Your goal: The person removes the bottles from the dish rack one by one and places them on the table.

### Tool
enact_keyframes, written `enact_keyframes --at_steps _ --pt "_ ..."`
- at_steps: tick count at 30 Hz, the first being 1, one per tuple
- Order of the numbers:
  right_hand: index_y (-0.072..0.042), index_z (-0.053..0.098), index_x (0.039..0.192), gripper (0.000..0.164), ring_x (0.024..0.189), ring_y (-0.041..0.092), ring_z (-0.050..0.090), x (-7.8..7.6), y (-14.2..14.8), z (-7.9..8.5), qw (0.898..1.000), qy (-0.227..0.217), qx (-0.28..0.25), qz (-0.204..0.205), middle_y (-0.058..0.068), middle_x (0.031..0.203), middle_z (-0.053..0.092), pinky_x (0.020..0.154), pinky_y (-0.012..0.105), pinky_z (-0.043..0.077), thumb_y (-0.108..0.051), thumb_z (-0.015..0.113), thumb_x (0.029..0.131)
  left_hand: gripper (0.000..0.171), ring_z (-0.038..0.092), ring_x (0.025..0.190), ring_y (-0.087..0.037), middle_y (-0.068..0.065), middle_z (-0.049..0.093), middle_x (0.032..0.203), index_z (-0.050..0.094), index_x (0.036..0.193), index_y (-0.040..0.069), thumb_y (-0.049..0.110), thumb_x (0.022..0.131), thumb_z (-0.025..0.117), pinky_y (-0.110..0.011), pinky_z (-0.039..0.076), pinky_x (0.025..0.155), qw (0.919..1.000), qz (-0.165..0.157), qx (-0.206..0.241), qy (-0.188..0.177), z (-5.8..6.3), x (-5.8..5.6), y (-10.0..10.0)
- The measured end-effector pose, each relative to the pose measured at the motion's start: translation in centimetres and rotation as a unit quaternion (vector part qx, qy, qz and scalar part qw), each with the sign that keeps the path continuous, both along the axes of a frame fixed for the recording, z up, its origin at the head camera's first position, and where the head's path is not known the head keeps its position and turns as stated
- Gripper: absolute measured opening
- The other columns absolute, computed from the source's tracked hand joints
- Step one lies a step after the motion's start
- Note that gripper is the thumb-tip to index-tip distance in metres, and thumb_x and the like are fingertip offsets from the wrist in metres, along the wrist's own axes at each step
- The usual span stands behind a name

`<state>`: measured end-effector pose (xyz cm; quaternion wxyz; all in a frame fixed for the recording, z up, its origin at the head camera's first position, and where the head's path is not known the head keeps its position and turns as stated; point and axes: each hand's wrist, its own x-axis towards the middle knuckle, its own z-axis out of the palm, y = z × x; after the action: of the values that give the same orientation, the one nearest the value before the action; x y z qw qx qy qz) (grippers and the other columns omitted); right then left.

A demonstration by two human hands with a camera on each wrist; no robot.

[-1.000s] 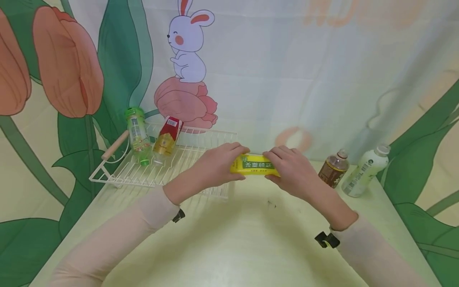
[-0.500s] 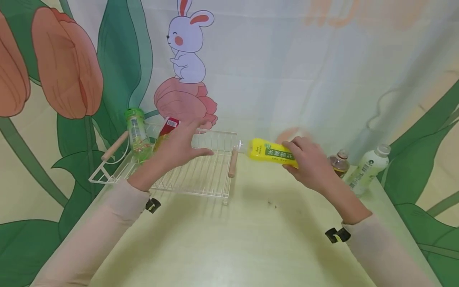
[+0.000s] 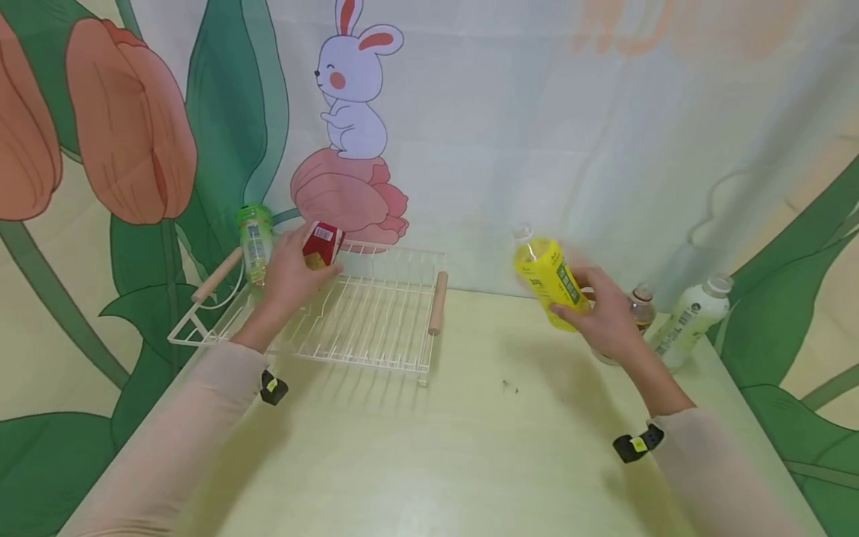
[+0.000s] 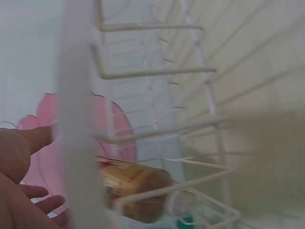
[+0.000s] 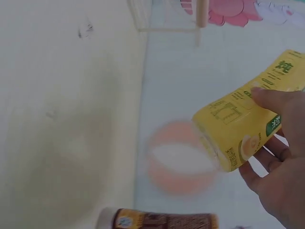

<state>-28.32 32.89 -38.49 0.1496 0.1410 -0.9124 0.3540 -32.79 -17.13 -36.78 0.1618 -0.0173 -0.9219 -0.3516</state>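
My right hand [image 3: 604, 313] grips a yellow-labelled drink bottle [image 3: 552, 277] near its base. The bottle is tilted, its neck up and to the left; in the right wrist view my thumb lies across the yellow label [image 5: 238, 121]. My left hand [image 3: 295, 270] reaches over the left part of a white wire rack [image 3: 376, 365], beside a red and gold bottle [image 3: 322, 242] and partly covering it. In the left wrist view the fingers of the left hand [image 4: 21, 171] are spread, apart from the gold bottle [image 4: 138, 186]. A green-capped clear bottle [image 3: 255, 235] leans in the rack's left end.
Wooden handles [image 3: 438, 302] top the rack's ends. Behind the right hand stand a brown-labelled bottle [image 3: 642, 306] and a pale green bottle [image 3: 694, 317], near the right edge of the table [image 3: 456, 447]. A printed curtain [image 3: 503, 134] hangs close behind.
Both hands held the yellow bottle at first; the left let go and moved left to the red and gold bottle. My right hand carried the yellow bottle right and tipped its neck upward.
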Motion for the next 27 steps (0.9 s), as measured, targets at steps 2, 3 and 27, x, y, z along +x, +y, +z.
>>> enact_keyframes --at_steps 2,3,27 --pt "-0.001 0.053 0.143 0.059 0.127 0.037 0.056 -0.3 0.8 -0.8 1.0 -0.008 -0.018 -0.013 0.017 0.136 0.06 0.11 0.063 0.045 -0.02 0.083 0.095 0.093 0.036 0.148 -0.044 -0.025 0.036 0.163 0.028 0.165 0.004 0.032 0.094 0.082 -0.065 0.04 0.115 0.9998 0.015 -0.002 -0.016 -0.8 -0.4 -0.2" --pt "-0.001 0.053 0.143 0.059 0.127 0.038 0.056 -0.4 1.2 -1.3 0.999 -0.011 -0.025 -0.018 0.017 0.136 0.06 0.11 0.062 0.045 -0.022 0.082 0.096 0.095 0.035 0.149 -0.045 -0.026 0.034 0.164 0.025 0.166 0.003 0.032 0.094 0.081 -0.066 0.039 0.116 0.9995 0.021 -0.003 -0.022 -1.1 -0.6 -0.3" --pt "0.002 0.049 0.141 0.056 0.131 0.047 0.059 -0.3 4.0 -8.5 0.994 -0.066 -0.061 -0.065 0.027 0.139 0.061 0.109 0.058 0.049 -0.016 0.08 0.097 0.092 0.041 0.137 -0.052 -0.038 0.033 0.153 0.011 0.163 -0.01 0.024 0.101 0.07 -0.066 0.035 0.119 0.9921 0.056 -0.051 -0.101 -5.2 -3.8 -1.0"
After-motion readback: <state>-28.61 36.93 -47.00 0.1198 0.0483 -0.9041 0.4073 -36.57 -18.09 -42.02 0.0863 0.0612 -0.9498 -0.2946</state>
